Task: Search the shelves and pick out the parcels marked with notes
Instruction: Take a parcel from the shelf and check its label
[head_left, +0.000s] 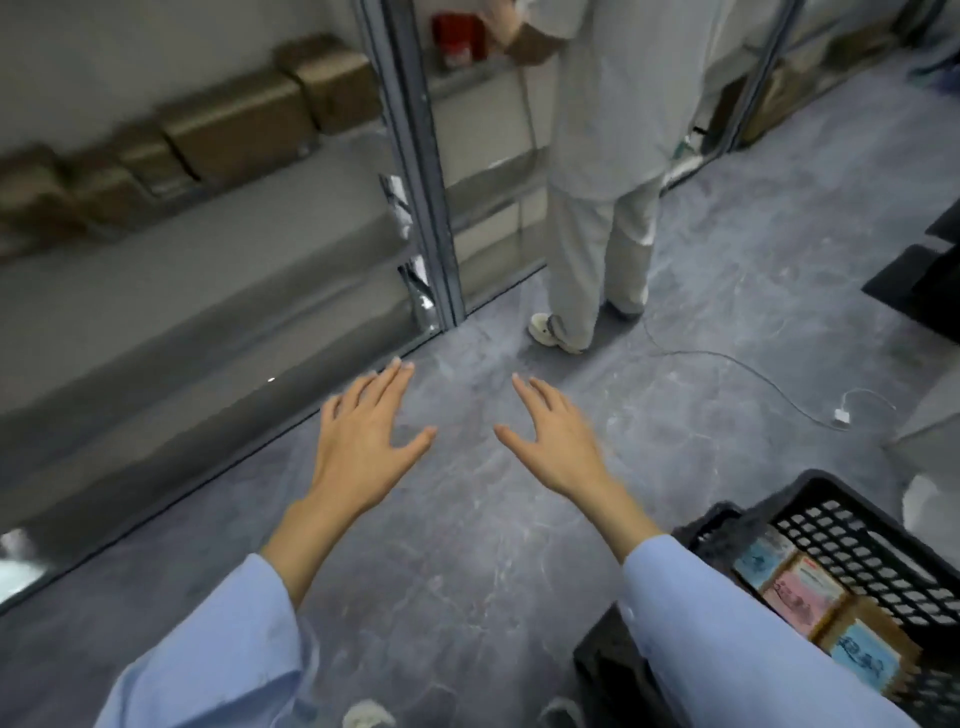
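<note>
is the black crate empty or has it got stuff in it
Not empty. The black crate holds at least three parcels topped with blue or pink notes.

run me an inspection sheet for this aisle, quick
surface: grey floor, scuffed
job's things: brown parcels in a row on the left shelf, too blurred to tell any notes; parcels with coloured notes in the black crate, lower right
clutter: red item on the far shelf
grips: left hand and right hand open, holding nothing, above the floor
cables: white cable with a plug, lying on the floor at right
surroundings: second person in pale clothes standing at the shelves; metal shelf post
</note>
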